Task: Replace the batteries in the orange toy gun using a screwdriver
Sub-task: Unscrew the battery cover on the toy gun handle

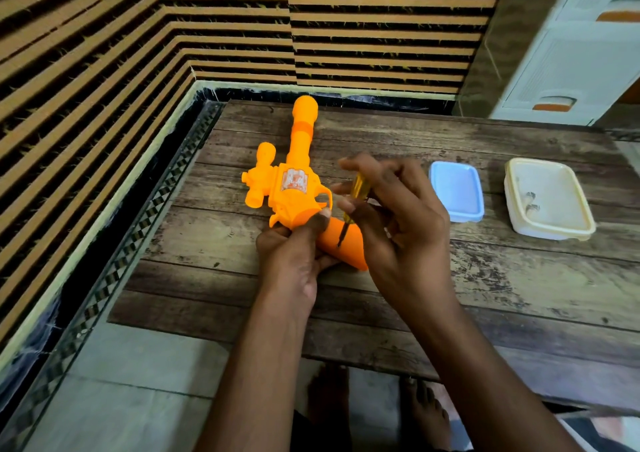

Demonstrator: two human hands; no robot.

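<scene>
Orange plastic toy gun [294, 188] lies on worn wooden table [485, 278], barrel pointing away. Left hand [294, 254] grips its handle; right hand [398, 216] pinches yellow-handled screwdriver [353, 205], thin tip on handle cover. Judged early: cover still on, batteries unswapped. Smooth blue lid [456, 191], cream container [549, 198] nearby.

toy gun [298, 188] grip partly hidden by both hands. screwdriver [351, 205] tip too small to tell. Tub [549, 198] contents blurred. Bench [485, 278] cut off right.
</scene>
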